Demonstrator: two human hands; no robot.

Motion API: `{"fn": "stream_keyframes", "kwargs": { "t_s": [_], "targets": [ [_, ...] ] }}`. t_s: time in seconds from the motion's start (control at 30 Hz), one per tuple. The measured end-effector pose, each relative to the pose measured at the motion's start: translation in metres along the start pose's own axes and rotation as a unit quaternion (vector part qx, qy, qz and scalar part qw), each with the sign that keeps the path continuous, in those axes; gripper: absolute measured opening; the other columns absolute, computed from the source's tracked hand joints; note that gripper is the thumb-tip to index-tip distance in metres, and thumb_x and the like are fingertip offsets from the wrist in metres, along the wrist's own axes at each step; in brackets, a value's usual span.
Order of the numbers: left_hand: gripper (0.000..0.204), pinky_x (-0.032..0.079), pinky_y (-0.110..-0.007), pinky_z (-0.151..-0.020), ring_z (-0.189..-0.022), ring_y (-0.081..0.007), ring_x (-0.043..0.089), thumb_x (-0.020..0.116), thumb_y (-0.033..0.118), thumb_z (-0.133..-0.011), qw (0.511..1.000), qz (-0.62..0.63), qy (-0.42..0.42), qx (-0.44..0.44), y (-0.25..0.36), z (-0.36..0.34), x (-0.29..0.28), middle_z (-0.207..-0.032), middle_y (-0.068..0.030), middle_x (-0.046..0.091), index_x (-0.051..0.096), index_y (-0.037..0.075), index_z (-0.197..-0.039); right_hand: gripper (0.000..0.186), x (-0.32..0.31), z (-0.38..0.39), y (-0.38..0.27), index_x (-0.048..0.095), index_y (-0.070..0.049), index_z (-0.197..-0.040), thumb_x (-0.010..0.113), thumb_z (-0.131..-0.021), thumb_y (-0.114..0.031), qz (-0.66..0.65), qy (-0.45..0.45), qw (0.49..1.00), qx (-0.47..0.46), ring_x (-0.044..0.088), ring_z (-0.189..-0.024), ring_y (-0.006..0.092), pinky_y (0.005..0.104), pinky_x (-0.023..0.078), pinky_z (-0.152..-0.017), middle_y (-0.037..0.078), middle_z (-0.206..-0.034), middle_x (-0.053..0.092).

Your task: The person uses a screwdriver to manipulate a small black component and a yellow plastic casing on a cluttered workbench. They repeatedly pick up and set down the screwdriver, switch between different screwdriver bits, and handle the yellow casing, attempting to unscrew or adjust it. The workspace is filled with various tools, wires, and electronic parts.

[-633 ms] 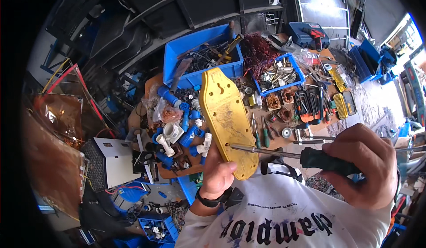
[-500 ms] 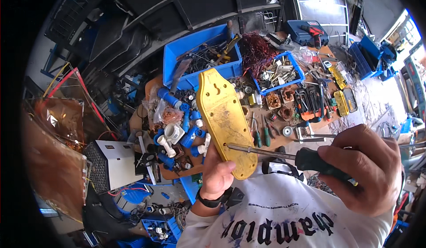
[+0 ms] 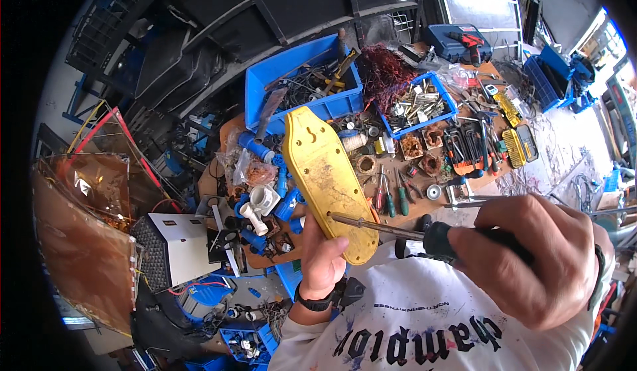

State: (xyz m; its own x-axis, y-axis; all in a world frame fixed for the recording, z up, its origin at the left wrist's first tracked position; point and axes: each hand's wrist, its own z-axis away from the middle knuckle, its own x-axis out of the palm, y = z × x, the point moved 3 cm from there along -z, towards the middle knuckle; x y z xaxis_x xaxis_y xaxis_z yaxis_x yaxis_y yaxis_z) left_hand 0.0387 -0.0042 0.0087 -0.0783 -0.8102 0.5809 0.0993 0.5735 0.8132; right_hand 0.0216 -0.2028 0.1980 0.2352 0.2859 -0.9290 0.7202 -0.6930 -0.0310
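A long yellow panel, scuffed and dotted with screw holes, is held up tilted in front of me. My left hand grips its lower left edge, thumb on the face. In my right hand is a screwdriver with a dark green handle, the fingers wrapped round it. Its long shaft points left, and the tip sits at a hole near the panel's lower left edge. Whether a screw is in that hole I cannot make out. The panel's back is hidden.
Behind the panel, a wooden table carries blue and white pipe fittings, pliers and screwdrivers. A large blue bin of tools, a small blue tray of metal parts and a red drill stand farther back. A white box is at left.
The panel has shifted slightly left and tilted a little. My right hand has turned round the screwdriver handle and moved slightly, while the tip stays at the same hole.
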Motion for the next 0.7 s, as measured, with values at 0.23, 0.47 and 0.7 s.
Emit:
{"fn": "stream_keyframes", "kwargs": {
  "t_s": [0.23,0.47,0.7],
  "targets": [
    [0.073,0.039,-0.037,-0.1,-0.115,-0.0225,0.049,0.053,0.009,-0.076,0.996,-0.082,0.004,0.037,0.008,0.003,-0.006,-0.129,-0.0141,0.045,0.022,-0.003,-0.14,0.036,0.001,-0.002,0.006,0.063,0.003,-0.1,0.076,-0.073,-0.016,-0.135,-0.101,0.979,0.114,0.062,-0.053,0.0239,0.0324,0.049,-0.045,0.01,-0.071,0.06],
    [0.071,0.038,-0.036,-0.1,-0.112,-0.0207,0.049,0.052,0.007,-0.075,0.982,-0.173,0.018,0.081,0.007,0.004,-0.015,-0.125,-0.0134,0.046,0.023,-0.003,-0.14,0.035,0.012,-0.001,0.013,0.063,0.001,-0.101,0.076,-0.073,-0.014,-0.191,-0.095,0.968,0.134,0.062,-0.054,0.0259,0.0332,0.049,-0.046,0.011,-0.072,0.061],
    [0.072,0.04,-0.039,-0.101,-0.115,-0.0258,0.051,0.053,0.008,-0.071,0.999,-0.002,0.03,0.027,0.009,0.001,-0.011,-0.126,-0.0163,0.048,0.027,-0.003,-0.138,0.04,0.017,-0.002,0.01,0.064,0.0,-0.102,0.078,-0.068,-0.014,-0.121,-0.059,0.989,0.053,0.063,-0.057,0.0218,0.0319,0.05,-0.046,0.008,-0.076,0.061]
  ]
}}
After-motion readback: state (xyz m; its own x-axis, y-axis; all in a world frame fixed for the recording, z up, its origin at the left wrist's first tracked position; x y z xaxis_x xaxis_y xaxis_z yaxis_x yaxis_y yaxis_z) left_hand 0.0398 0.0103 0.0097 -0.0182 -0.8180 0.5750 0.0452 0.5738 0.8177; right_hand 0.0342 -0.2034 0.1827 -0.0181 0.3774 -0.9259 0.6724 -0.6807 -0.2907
